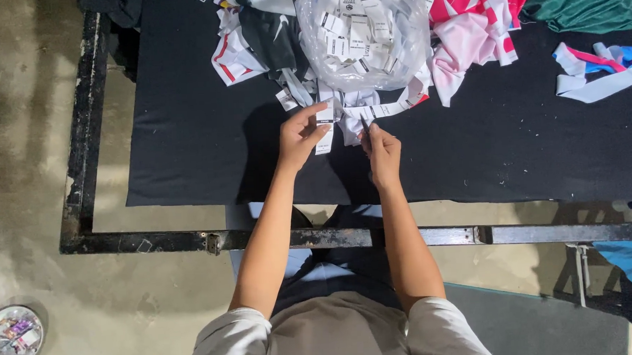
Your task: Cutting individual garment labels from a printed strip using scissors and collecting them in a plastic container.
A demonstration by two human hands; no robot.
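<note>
Just below the clear bag of labels (364,33), left hand (300,135) pinches a white label strip (324,131); right hand (384,150) grips a small dark tool (364,123) over the black tabletop (186,133).

shirt: pale grey-beige, short sleeves | arms: bare | trousers: dark | no gloves

bag of labels (364,33) on table (186,133), behind both hands; fabric scraps (469,29) right of bag, more scraps (243,46) left; bowl (12,335) on floor, far left.
</note>
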